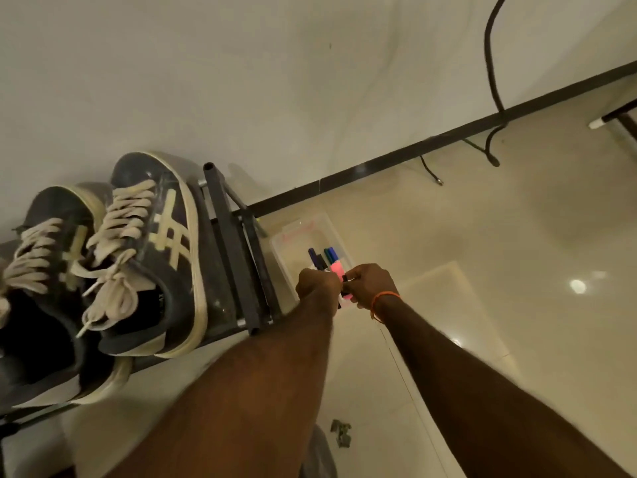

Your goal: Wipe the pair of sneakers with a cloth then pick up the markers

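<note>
Cream tiles (499,270) fill the right and lower frame, glossy, with light spots reflected on them, and a pale wall (206,63) takes the whole upper part; a dark skirting (448,139) runs diagonally between the two from centre to upper right. Two bare forearms reach up from the bottom edge toward the centre. At the left, a dark metal rack (238,260) carries the pair of sneakers (103,270), dark grey with cream soles, cream stripes and pale laces; they sit side by side on its top, toes pointing to the upper left. A black cable (491,81) hangs down the wall at upper right and curls onto the floor. Just right of the rack, a clear plastic box (303,232) lies on the tiles. Over that box, at mid-frame, the hands meet. The left hand (317,284) is curled in a fist round a bunch of markers (327,260), whose dark blue, green and black caps stick up above the knuckles. The right hand (370,282), with an orange band (382,301) at the wrist, pinches the same bunch from the other side, fingers curled on a pink marker (337,270). How many markers are in the bunch I cannot tell. A small crumpled scrap (341,432) lies on the floor near the bottom centre.
</note>
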